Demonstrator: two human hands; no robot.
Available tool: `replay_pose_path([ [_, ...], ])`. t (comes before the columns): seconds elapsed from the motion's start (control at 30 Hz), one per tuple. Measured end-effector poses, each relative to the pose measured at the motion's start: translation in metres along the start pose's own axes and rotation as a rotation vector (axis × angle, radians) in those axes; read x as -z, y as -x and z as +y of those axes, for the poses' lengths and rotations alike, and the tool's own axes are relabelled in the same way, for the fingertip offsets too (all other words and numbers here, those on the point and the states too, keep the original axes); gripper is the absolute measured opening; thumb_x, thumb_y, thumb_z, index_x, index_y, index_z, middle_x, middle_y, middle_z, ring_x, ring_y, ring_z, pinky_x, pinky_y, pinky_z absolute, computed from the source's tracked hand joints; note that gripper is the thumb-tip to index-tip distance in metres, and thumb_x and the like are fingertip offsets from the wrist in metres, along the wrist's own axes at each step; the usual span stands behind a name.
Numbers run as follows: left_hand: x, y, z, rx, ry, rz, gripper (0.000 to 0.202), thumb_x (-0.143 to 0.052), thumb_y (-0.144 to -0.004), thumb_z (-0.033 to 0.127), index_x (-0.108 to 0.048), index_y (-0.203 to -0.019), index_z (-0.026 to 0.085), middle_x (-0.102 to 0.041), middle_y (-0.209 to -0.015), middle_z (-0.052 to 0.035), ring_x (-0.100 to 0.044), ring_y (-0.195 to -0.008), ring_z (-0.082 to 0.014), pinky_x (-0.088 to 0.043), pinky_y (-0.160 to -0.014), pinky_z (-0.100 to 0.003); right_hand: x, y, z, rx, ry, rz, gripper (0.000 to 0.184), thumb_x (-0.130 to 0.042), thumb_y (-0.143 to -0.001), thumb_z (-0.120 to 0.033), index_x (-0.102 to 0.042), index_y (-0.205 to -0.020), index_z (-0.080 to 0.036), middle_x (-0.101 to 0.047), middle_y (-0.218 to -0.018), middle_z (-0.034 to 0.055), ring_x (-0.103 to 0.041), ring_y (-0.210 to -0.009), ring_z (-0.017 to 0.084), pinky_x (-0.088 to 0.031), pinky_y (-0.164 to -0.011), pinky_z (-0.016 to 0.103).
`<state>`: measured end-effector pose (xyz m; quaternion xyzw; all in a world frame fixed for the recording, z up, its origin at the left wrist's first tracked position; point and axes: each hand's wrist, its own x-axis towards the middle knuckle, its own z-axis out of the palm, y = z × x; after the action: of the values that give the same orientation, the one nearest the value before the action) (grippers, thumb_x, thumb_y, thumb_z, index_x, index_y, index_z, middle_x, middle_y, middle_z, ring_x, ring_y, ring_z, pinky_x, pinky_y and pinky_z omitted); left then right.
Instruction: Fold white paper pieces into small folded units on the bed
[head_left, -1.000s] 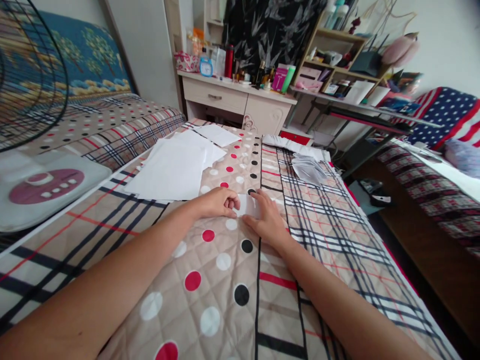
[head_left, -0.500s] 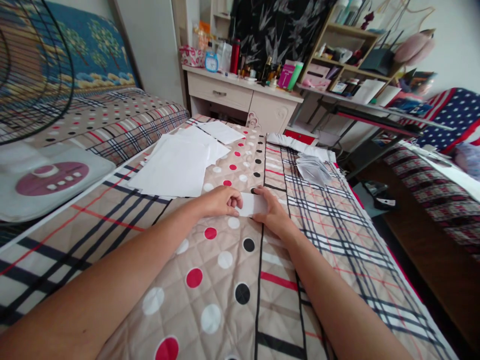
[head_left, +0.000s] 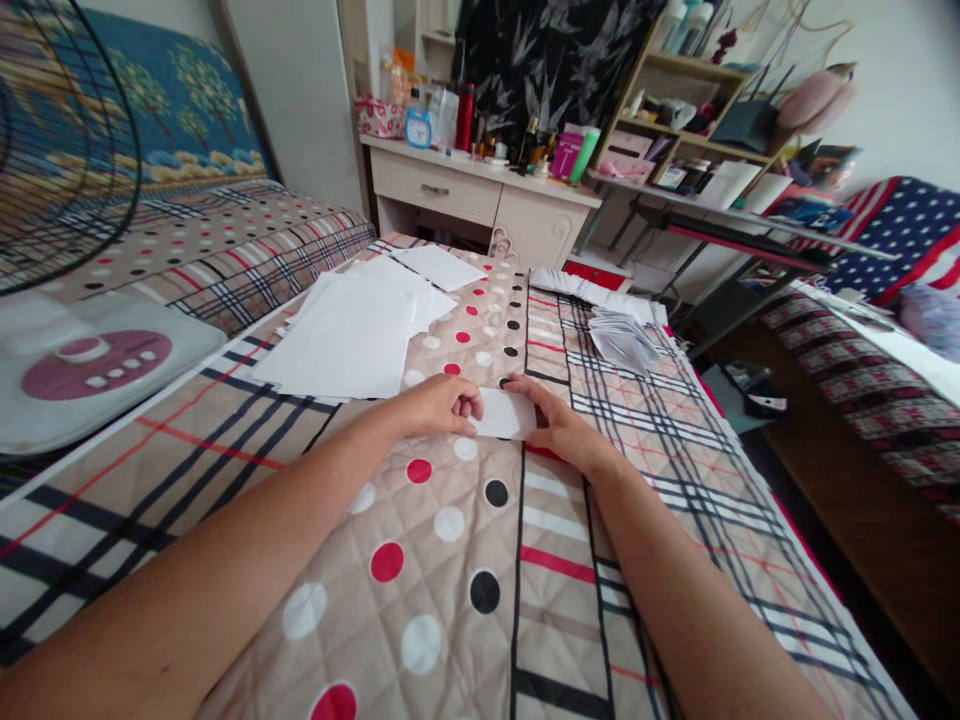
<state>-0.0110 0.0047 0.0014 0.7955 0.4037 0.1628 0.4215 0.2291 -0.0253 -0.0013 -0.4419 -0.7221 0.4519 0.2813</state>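
A small white strip of folded paper [head_left: 504, 414] lies flat on the quilted bed cover between my two hands. My left hand [head_left: 444, 404] has its fingers curled and closed on the strip's left end. At the other end, my right hand [head_left: 559, 420] grips the strip, its index finger along the far edge and its thumb at the near right corner. Beyond my left hand lies a loose pile of larger white sheets [head_left: 341, 335]. Farther off to the right, a fanned stack of small folded papers [head_left: 622, 338] rests on the cover.
A white plastic packet [head_left: 589, 288] lies behind the folded stack. A wire-caged fan [head_left: 64, 150] with a white base [head_left: 172, 315] stands at left. Past the bed are a cluttered white dresser [head_left: 435, 190] and a metal-framed desk [head_left: 742, 215].
My right thumb has shifted right, off the strip's face toward its corner, so more white paper shows. My left hand keeps its hold. The view has shifted slightly.
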Motion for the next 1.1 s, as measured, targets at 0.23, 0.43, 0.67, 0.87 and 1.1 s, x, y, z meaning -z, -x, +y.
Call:
replay_pose_path([
  [0.23, 0.001, -0.001, -0.001, -0.014, 0.008, -0.005, 0.021, -0.073, -0.063, 0.021, -0.066, -0.081, 0.015, -0.053, -0.068, 0.0028, -0.048, -0.062, -0.0108, -0.038, -0.056, -0.022, 0.004, 0.002, -0.002, -0.001, 0.018, -0.038, 0.064, -0.048, -0.056, -0.006, -0.056, -0.117, -0.025, -0.031, -0.157, 0.0012, -0.019, -0.148, 0.021, -0.015, -0.120, 0.043],
  [0.43, 0.001, -0.001, -0.001, -0.010, -0.001, -0.012, 0.021, -0.073, -0.063, 0.022, -0.066, -0.082, 0.015, -0.053, -0.067, 0.0028, -0.049, -0.062, -0.0111, -0.038, -0.056, -0.022, -0.004, 0.001, -0.006, -0.010, 0.229, 0.010, 0.058, -0.061, -0.064, -0.014, -0.054, -0.121, -0.023, -0.032, -0.157, 0.0078, -0.023, -0.147, 0.025, -0.017, -0.119, 0.047],
  [0.67, 0.000, 0.000, 0.001, -0.012, -0.026, 0.014, 0.021, -0.072, -0.063, 0.022, -0.065, -0.082, 0.015, -0.054, -0.068, 0.0028, -0.049, -0.063, -0.0112, -0.038, -0.057, -0.022, -0.021, -0.004, -0.004, 0.021, 0.546, 0.118, 0.062, -0.071, -0.073, -0.039, -0.051, -0.129, -0.021, -0.037, -0.154, 0.0115, -0.024, -0.146, 0.029, -0.015, -0.118, 0.054],
  [0.87, 0.000, 0.001, 0.004, -0.010, -0.084, 0.017, 0.020, -0.071, -0.065, 0.023, -0.065, -0.083, 0.016, -0.055, -0.070, 0.0025, -0.051, -0.064, -0.0115, -0.038, -0.058, -0.022, -0.028, -0.004, -0.005, -0.009, 0.575, 0.157, 0.057, -0.067, -0.076, -0.038, -0.051, -0.129, -0.022, -0.038, -0.154, 0.0087, -0.024, -0.146, 0.029, -0.014, -0.118, 0.056],
  [1.1, -0.010, 0.001, 0.013, 0.042, -0.345, 0.147, 0.027, -0.074, -0.067, 0.044, -0.063, -0.076, 0.021, -0.058, -0.070, 0.0032, -0.051, -0.061, -0.0126, -0.031, -0.056, -0.025, -0.018, -0.003, -0.006, -0.010, 0.407, 0.128, 0.059, -0.055, -0.063, -0.010, -0.057, -0.120, -0.022, -0.039, -0.153, 0.0068, -0.024, -0.147, 0.026, -0.013, -0.120, 0.053],
])
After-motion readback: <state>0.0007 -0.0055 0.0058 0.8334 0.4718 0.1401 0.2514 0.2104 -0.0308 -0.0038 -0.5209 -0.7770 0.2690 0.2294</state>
